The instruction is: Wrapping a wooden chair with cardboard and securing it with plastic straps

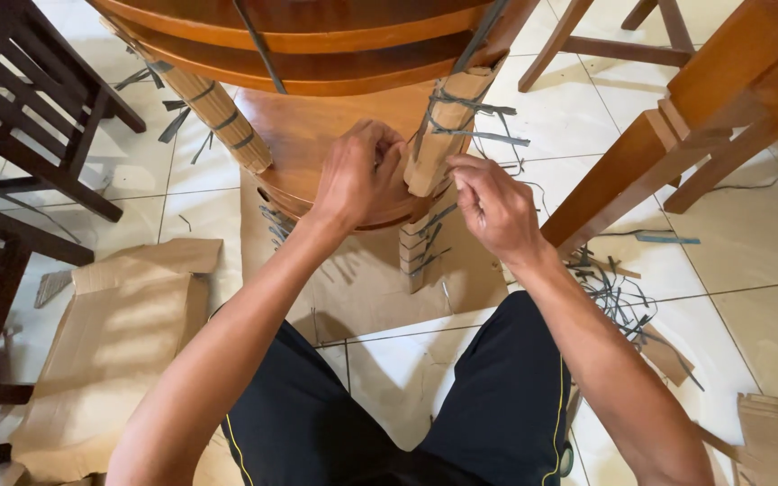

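Cardboard point(119, 333) lay flat on floor at L. L hand point(353, 175) curled against wrapped chair leg point(443, 126), fingers bent; grip unclear. R hand point(493, 211) just beside leg, fingers pinched on thin strap point(488, 137). Cut strap bits point(619, 297) on tiles at R.

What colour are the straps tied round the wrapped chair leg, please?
Grey straps, clearest in the head view.

Left hand point(357, 175) curled — right hand point(493, 207) pinching.
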